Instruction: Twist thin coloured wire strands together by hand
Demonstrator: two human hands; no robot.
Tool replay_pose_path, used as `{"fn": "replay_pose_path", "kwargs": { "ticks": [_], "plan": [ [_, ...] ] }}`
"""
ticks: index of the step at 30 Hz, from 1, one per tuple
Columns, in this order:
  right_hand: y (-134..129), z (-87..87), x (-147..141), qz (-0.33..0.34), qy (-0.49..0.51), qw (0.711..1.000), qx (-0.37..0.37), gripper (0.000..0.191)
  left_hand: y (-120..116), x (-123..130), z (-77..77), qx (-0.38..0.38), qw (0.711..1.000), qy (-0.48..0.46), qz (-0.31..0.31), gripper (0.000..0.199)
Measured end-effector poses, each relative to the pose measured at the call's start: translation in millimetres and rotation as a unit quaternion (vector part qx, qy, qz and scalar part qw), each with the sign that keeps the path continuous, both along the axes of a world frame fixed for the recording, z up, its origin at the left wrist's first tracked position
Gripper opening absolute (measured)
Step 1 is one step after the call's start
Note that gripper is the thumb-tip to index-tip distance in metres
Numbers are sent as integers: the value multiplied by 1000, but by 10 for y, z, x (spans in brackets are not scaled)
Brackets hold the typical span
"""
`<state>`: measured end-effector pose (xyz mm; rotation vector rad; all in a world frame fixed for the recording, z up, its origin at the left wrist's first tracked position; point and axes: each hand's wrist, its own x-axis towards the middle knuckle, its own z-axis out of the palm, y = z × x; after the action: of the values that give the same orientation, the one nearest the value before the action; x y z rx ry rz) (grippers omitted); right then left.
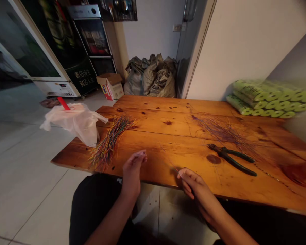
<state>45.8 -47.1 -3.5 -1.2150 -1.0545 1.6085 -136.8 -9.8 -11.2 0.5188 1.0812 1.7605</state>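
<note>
Currently: right hand pinching wire

Right hand grips a thin wire between thumb and fingers. Left hand bunched, contents unclear. Coloured wire bundle and pliers lie apart on wooden table; woven sacks beyond.

Between the bundle of coloured wires and the black-handled pliers, the wooden surface offers a wide passage for the right hand. Further left, the bundle and a white plastic bag block the left hand; loose thin wires lie beyond the pliers.
</note>
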Motion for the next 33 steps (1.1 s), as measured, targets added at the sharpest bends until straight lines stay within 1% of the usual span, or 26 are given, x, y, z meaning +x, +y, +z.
{"fn": "replay_pose_path", "kwargs": {
  "ticks": [3,6,8,9,10,11,13,15,16,17,19,21,24,26,28,30,33],
  "plan": [
    [46,-14,65,-20,24,1000,-2,27,57,-206,99,37,997,0,68,14],
    [92,-39,150,-46,59,997,-6,27,84,-412,182,63,988,13,140,11],
    [114,-41,196,-62,71,996,-5,27,83,-488,199,67,986,17,155,12],
    [122,-35,212,-69,72,995,-1,26,75,-492,195,65,988,19,143,14],
    [128,-25,221,-75,67,995,2,26,60,-468,185,60,991,22,116,17],
    [134,-12,225,-81,59,995,4,26,37,-416,169,52,995,28,75,20],
    [142,15,219,-85,42,995,6,28,-31,-241,135,31,997,53,-41,26],
    [142,32,199,-74,30,997,8,30,-117,-12,106,0,980,94,-173,28],
    [139,34,187,-59,26,998,9,32,-162,101,95,-19,969,110,-219,26],
    [132,33,173,-38,22,999,12,33,-203,203,84,-35,961,121,-245,24],
    [111,25,145,6,6,1000,21,34,-268,350,63,-49,953,147,-262,21],
    [84,18,121,38,-10,999,24,33,-302,414,36,-43,950,177,-255,19],
    [53,19,101,67,-21,997,12,33,-307,401,-12,-30,942,221,-249,13],
    [45,24,98,87,-20,996,3,32,-295,376,-40,-30,933,243,-265,12],
    [47,26,100,99,-16,995,-4,32,-285,362,-60,-37,924,246,-290,12],
    [51,28,101,102,-10,995,-14,32,-278,361,-71,-42,921,233,-308,12],
    [54,29,98,91,-2,995,-30,30,-266,361,-79,-40,924,217,-312,12]
  ]
}}
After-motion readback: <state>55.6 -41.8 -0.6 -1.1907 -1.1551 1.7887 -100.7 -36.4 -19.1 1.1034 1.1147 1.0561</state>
